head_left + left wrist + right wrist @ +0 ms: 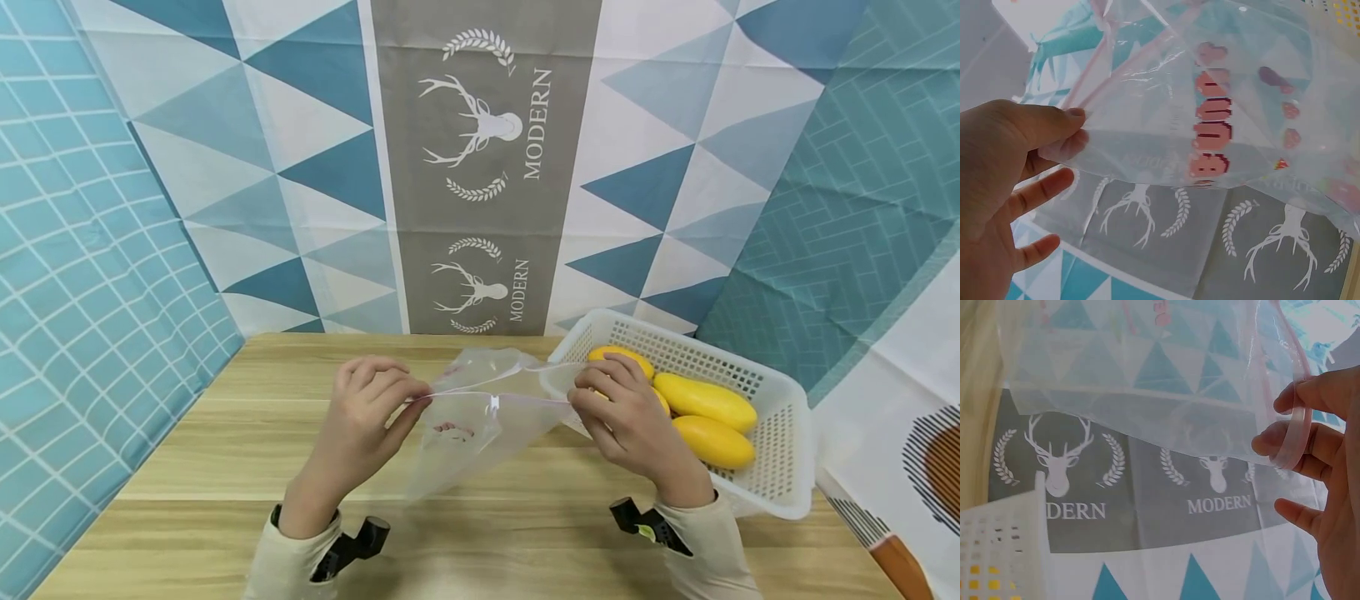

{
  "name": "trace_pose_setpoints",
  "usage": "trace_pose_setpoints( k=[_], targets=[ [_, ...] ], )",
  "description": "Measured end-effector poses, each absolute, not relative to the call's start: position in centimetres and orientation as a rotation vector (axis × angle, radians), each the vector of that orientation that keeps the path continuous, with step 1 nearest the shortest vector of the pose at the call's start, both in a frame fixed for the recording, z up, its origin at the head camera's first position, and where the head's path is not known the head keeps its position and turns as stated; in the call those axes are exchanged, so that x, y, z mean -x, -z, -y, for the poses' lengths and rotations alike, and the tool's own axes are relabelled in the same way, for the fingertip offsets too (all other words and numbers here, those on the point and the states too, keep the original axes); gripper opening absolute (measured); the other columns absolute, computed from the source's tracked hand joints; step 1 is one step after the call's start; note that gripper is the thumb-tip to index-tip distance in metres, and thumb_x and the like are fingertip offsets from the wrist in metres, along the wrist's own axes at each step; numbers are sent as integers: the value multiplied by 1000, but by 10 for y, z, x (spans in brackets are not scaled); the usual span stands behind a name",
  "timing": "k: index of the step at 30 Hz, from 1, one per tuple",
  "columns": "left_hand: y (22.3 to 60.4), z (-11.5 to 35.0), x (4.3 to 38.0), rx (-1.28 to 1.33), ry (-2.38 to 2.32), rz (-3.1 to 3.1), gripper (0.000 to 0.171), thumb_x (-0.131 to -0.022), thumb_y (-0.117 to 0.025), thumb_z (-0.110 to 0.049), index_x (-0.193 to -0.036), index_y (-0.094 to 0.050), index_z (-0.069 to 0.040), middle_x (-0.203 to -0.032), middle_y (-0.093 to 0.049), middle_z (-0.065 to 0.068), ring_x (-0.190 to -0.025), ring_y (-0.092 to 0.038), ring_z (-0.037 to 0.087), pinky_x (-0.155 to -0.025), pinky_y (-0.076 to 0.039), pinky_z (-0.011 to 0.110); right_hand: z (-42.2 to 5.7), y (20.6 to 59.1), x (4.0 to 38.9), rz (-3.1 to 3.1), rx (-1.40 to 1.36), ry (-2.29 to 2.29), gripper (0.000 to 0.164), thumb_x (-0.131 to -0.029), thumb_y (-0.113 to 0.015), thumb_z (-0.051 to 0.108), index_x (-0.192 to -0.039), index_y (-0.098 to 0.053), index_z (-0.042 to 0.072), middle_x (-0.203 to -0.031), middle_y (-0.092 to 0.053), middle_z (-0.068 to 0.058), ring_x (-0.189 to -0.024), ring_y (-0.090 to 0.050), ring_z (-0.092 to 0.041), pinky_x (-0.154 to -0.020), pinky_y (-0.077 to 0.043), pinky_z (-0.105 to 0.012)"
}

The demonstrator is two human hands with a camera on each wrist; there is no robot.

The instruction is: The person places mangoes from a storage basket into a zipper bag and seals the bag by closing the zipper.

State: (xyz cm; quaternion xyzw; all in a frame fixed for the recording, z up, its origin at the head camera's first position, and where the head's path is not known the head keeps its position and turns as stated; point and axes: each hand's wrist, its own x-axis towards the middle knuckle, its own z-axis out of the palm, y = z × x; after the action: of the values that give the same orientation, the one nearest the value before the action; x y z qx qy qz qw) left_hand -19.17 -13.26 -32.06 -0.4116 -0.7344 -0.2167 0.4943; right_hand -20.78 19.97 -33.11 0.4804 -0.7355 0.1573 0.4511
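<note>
Left hand (367, 404) pinching one end of clear bag's (468, 421) mouth between thumb and fingertips, outer fingers spreading; right hand (633, 417) pinching opposite end, apparently keeping mouth taut. Bag hanging between fingers. White basket (799, 433) sitting beside right fingers, holding yellow fruit (705, 402).

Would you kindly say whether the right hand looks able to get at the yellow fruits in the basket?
Probably not yet: the right hand is pinching the clear bag, though the yellow fruits lie close by in the open-topped basket.
</note>
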Motion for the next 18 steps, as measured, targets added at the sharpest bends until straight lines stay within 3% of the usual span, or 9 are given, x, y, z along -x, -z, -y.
trace_pose_setpoints(
  k=[6,9,18],
  targets=[
    [323,122,191,977,569,1720,30,-104,-55,-28,-87,-69,-7,-81,-68,0,-88,-60,27,-81,-36,50,-203,329,206,1751,-1160,-416,32,-107,-42,22,-90,-66,9,-91,-62,-7,-91,-57,-30,-96,-35,-55],
    [324,116,190,970,583,1697,29,-103,-55,-27,-87,-68,-7,-81,-68,1,-87,-60,27,-80,-37,50,-200,329,206,1717,-1170,-427,31,-107,-43,21,-91,-66,8,-90,-61,-7,-89,-55,-31,-100,-34,-51],
    [334,105,194,932,621,1711,30,-104,-54,-27,-88,-66,-5,-82,-66,4,-88,-60,29,-79,-38,49,-191,331,206,1740,-1207,-453,29,-107,-42,21,-94,-66,9,-91,-60,-6,-89,-53,-30,-92,-36,-50]
  ],
)
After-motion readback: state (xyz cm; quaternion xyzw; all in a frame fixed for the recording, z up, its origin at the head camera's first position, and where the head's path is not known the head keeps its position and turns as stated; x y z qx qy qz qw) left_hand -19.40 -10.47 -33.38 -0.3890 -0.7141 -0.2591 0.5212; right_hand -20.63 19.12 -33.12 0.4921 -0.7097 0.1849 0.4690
